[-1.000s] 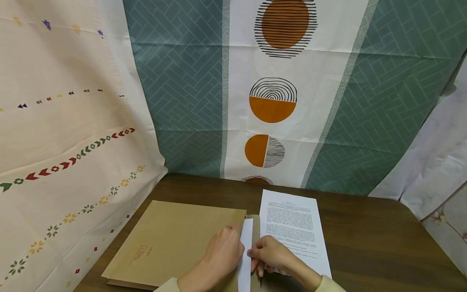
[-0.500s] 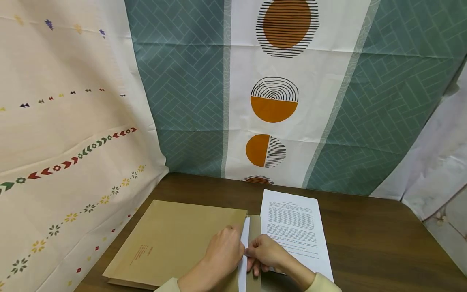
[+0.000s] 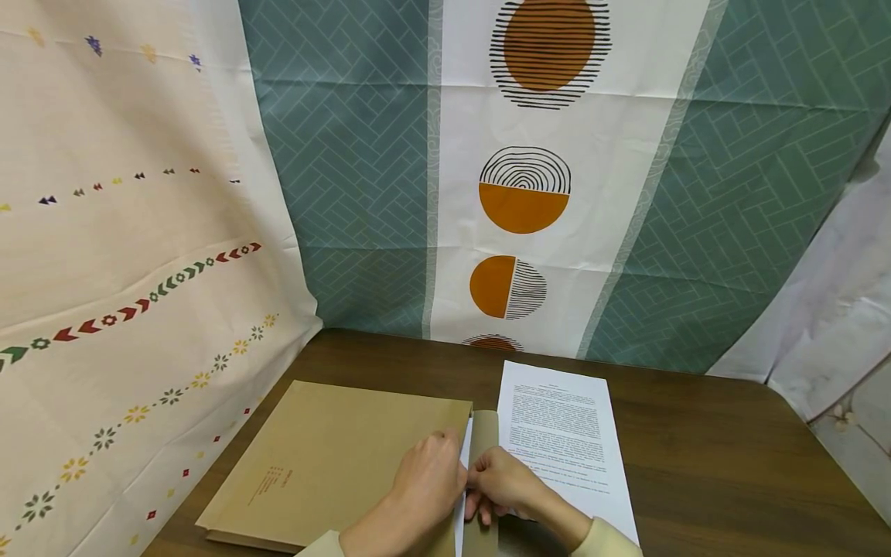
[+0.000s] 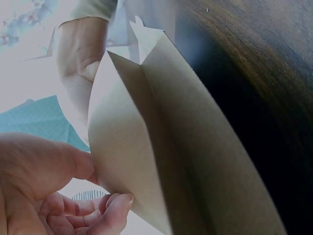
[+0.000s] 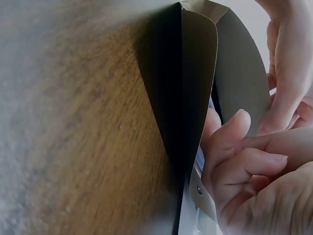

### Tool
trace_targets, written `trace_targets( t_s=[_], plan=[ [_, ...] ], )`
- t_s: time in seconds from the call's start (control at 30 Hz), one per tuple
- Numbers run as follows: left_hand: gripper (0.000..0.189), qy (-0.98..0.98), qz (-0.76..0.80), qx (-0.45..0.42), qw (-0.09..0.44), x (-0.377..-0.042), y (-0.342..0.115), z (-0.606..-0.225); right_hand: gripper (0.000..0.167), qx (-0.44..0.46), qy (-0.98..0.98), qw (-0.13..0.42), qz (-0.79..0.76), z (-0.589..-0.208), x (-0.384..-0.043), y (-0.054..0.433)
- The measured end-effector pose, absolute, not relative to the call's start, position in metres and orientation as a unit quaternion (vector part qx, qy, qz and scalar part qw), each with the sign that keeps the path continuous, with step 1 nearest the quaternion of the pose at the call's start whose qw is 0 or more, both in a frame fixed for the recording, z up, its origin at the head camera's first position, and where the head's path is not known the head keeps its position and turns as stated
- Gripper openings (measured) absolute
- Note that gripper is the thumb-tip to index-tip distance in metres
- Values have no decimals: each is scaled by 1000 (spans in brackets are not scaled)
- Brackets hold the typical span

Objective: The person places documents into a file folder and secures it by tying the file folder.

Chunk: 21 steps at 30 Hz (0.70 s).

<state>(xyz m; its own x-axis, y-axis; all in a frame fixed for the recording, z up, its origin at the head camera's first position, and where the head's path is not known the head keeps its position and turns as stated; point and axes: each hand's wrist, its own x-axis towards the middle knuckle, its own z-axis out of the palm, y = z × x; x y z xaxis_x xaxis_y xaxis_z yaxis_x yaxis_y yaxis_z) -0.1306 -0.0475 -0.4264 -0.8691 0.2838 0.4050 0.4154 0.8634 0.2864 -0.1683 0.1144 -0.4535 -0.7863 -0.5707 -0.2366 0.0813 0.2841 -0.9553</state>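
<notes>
A large brown kraft document envelope (image 3: 348, 456) lies on the table at lower left in the head view, its flap (image 3: 485, 433) spread out on the right. My left hand (image 3: 428, 480) pinches the upper panel at the mouth; in the left wrist view its thumb and fingers meet on that panel's edge and the folded side gapes. White paper (image 3: 465, 449) shows as a thin strip in the mouth. My right hand (image 3: 504, 483), over the flap, pinches the paper's edge with curled fingers. In the right wrist view the fingers partly hide this edge.
A printed sheet (image 3: 557, 425) lies right of the flap, partly behind the right hand. The dark wooden table (image 3: 710, 464) extends to the right. Patterned cloths (image 3: 362, 193) hang behind and at the left.
The white strip has narrowed as the paper slid left into the envelope. My right hand has shifted left along with it, uncovering more of the flap. My left hand has stayed nearly in place.
</notes>
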Motion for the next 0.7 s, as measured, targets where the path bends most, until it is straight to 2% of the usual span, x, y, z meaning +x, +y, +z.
trace_targets(
  t_s=[0.27, 0.7],
  plan=[
    [20, -950, -182, -188, 174, -130, -48, -426, 29, -168, 749, 280, -577, -456, -169, 111],
    [11, -953, -192, -177, 156, -130, -49, -424, 28, -171, 757, 274, -569, -460, -168, 109]
  ],
)
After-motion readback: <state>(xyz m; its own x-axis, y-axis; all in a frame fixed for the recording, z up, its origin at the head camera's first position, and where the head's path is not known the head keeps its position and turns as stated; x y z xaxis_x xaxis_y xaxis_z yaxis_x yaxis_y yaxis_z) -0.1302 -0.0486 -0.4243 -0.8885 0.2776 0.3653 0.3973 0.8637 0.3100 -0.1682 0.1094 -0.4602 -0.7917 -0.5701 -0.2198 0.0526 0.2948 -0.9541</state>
